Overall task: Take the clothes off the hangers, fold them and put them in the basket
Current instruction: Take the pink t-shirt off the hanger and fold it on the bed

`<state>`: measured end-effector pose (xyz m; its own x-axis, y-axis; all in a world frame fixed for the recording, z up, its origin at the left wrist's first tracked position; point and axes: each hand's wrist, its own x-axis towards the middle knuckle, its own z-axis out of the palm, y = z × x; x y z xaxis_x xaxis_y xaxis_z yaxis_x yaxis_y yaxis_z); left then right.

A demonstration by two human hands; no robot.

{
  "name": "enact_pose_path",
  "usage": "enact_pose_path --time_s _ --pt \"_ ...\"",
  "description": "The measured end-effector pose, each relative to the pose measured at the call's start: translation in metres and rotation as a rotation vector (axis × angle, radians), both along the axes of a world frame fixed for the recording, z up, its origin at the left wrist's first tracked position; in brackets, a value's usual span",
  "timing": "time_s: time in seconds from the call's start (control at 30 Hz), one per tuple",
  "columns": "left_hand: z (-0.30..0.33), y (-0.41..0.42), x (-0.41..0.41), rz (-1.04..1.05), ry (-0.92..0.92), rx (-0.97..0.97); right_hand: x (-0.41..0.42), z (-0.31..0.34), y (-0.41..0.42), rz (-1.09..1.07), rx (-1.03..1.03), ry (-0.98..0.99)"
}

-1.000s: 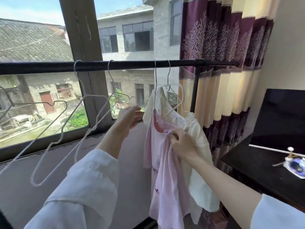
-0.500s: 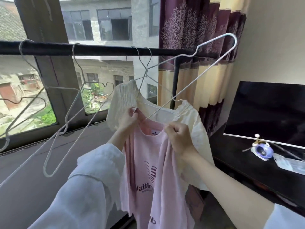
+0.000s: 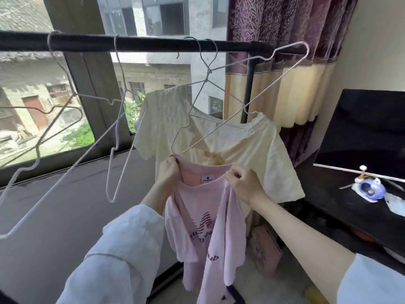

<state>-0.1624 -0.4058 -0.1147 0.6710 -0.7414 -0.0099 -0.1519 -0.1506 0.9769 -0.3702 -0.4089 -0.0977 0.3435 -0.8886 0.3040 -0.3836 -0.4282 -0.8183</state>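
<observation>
The pink T-shirt [image 3: 203, 229] hangs in the lower centre of the frame, its long axis running straight down from the collar, which is stretched roughly level between the two hands. The left hand [image 3: 169, 172] pinches the collar at its left end and the right hand [image 3: 243, 183] pinches it at the right end, both with fingers curled closed on the cloth. Each hand sits at the top edge of the garment, so the whole shirt lies below them and neither is clearly the nearer.

Just above the left hand, the lowest corner of a tilted white wire hanger [image 3: 241, 110] nearly meets the pink collar; whether it is caught inside the neck opening cannot be told. That hanger slants up toward the upper right of the frame. The step appears to turn on drawing the collar down and away from this corner.

Behind the pink shirt hangs a cream T-shirt [image 3: 219, 141] on its own hanger from the black rail [image 3: 131, 43] across the top. Empty hangers [image 3: 92, 137] dangle at the left. No basket is in view.
</observation>
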Motion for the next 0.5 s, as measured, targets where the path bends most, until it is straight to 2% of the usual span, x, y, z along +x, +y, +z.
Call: enact_pose_path --time_s 0.1,0.27,0.37,0.5 --pt "-0.015 0.031 -0.006 -0.010 -0.098 -0.045 -0.005 -0.025 0.010 -0.023 0.000 0.002" --pt "-0.043 0.109 -0.026 -0.065 -0.225 0.052 0.001 -0.055 0.031 0.056 -0.019 0.018" --pt "-0.064 0.174 -0.030 0.065 -0.271 0.088 0.014 -0.073 0.053 0.202 -0.069 -0.002" --pt "-0.074 0.272 -0.040 0.241 -0.241 0.156 0.036 -0.095 0.109 0.410 -0.023 -0.024"
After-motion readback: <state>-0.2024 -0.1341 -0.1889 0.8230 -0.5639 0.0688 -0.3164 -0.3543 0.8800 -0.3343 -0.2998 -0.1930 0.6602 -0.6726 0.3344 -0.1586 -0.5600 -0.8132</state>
